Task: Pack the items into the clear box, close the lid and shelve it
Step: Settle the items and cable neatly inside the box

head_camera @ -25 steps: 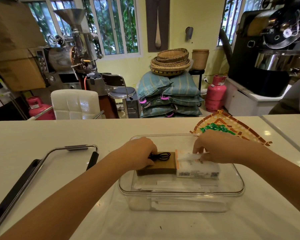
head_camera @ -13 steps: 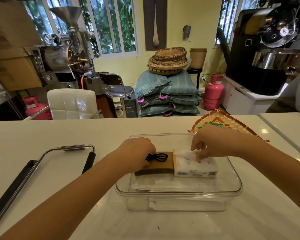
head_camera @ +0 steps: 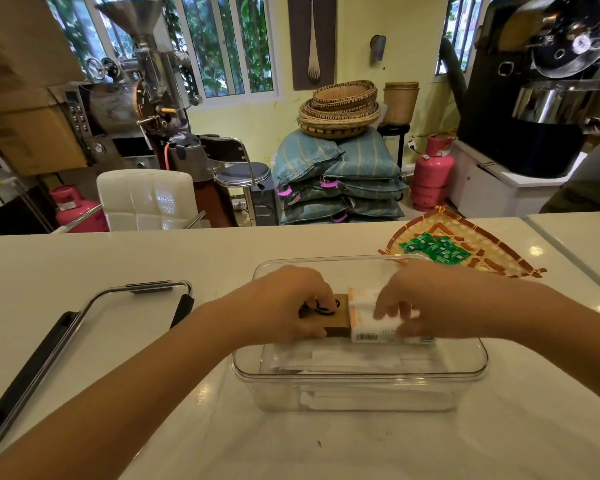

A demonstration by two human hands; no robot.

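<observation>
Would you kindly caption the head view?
Both hands settle a brown cardboard box and white carton inside the clear plastic box.

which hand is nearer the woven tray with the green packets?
Right. The right hand is over the white box, just below the woven tray; the left hand sits farther left on the brown box.

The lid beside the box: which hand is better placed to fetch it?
Probably left. The lid lies on the counter left of the clear box, nearest the left hand.
</observation>
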